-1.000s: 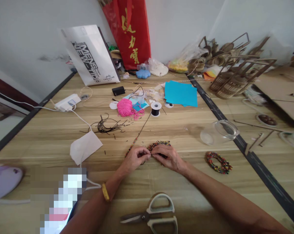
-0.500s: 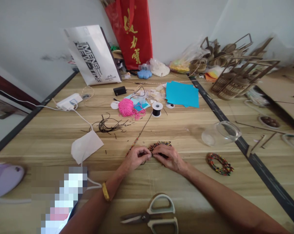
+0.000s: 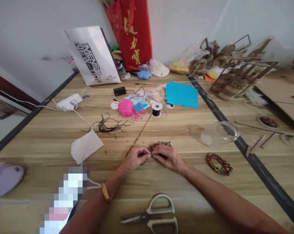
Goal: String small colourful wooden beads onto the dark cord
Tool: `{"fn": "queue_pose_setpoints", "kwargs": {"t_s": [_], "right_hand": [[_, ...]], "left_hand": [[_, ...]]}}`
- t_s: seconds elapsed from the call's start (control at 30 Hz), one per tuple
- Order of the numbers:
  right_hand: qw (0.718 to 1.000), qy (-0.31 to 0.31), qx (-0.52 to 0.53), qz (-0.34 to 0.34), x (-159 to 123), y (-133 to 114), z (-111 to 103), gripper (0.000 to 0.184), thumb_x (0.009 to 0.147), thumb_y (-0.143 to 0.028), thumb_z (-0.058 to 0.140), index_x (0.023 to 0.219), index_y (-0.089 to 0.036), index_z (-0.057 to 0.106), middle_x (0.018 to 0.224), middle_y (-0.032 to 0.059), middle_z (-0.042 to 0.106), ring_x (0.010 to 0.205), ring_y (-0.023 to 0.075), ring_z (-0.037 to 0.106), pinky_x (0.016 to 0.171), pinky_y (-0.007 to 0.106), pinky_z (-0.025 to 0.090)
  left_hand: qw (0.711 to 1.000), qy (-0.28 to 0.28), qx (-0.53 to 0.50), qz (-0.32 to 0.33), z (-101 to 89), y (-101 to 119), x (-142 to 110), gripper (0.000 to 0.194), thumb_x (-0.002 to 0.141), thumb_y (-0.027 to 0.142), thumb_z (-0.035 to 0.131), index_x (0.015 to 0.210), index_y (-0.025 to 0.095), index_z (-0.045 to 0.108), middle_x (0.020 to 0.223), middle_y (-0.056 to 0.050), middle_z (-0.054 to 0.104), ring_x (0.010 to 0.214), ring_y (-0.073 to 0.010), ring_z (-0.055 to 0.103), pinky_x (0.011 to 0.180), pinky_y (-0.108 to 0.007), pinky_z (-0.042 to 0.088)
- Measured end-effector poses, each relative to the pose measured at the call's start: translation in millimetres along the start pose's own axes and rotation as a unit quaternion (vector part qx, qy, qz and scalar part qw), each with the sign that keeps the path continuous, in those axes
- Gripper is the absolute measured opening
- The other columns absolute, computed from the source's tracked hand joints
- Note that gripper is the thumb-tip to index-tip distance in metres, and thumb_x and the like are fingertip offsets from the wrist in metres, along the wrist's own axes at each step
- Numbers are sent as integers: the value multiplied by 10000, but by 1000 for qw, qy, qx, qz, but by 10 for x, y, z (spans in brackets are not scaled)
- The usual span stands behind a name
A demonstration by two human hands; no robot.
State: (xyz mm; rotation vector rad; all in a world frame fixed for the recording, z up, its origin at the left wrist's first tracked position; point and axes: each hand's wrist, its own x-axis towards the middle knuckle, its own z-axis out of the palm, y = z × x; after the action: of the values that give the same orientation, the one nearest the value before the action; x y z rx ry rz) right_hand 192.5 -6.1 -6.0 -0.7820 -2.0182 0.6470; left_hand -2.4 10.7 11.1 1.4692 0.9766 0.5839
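My left hand [image 3: 137,158] and my right hand [image 3: 168,157] meet fingertip to fingertip over the table, each pinching a thin black cord [image 3: 152,154]. Multicoloured beads on a string [image 3: 159,144] lie just behind my right hand, which partly hides them. Another beaded stretch of cord [image 3: 133,144] runs past my left hand towards a white spool of black cord [image 3: 156,110]. Exactly how the cord sits between the fingers is too small to make out. A coiled bead strand [image 3: 220,164] rests right of my right forearm.
Scissors [image 3: 149,216] with white handles lie near the front edge. Behind are a pink yarn ball [image 3: 126,108], loose black cord pieces [image 3: 108,124] and blue sheets [image 3: 181,94]. A clear jar [image 3: 220,134] lies at right. A blurred-out bright device [image 3: 64,198] is at lower left.
Both hands keep nearly the same place and pinch. The fingers of my right hand shift very slightly; the other things stay put.
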Motion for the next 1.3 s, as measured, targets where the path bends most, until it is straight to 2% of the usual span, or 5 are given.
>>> {"fn": "queue_pose_setpoints", "kwargs": {"t_s": [0.57,0.8,0.93,1.07,1.3], "right_hand": [[1000,-12,14,5,-5,1,5,112,916,-202,521,934,-167,626,862,81,663,828,167,626,741,291,530],[1000,-10,3,2,9,-15,-6,112,914,-211,524,925,-169,627,850,83,657,819,171,624,728,288,528],[1000,-6,9,-2,13,-19,-5,116,918,-224,520,908,-172,623,829,78,658,801,167,630,717,280,528],[1000,-17,7,3,7,-12,-1,103,912,-212,525,900,-165,616,827,79,659,783,164,626,703,275,522],[1000,-21,0,-4,-7,13,10,98,912,-223,526,898,-167,606,816,73,655,773,163,623,694,273,523]], "left_hand": [[1000,5,2,-4,12,-27,1,196,724,313,657,724,120,624,568,32,516,500,-62,398,474,-185,318],[1000,15,22,14,-17,-57,3,167,729,281,663,766,119,675,642,-6,600,574,-89,476,519,-195,365],[1000,21,-11,5,-20,-94,17,208,704,303,694,771,110,656,644,-7,602,559,-87,496,530,-200,392],[999,25,-37,-6,-10,-82,19,207,686,291,703,745,111,622,612,11,572,541,-80,494,519,-194,388],[1000,22,-4,1,1,-49,23,202,686,293,699,681,108,619,575,13,545,535,-81,474,515,-194,381]]}}
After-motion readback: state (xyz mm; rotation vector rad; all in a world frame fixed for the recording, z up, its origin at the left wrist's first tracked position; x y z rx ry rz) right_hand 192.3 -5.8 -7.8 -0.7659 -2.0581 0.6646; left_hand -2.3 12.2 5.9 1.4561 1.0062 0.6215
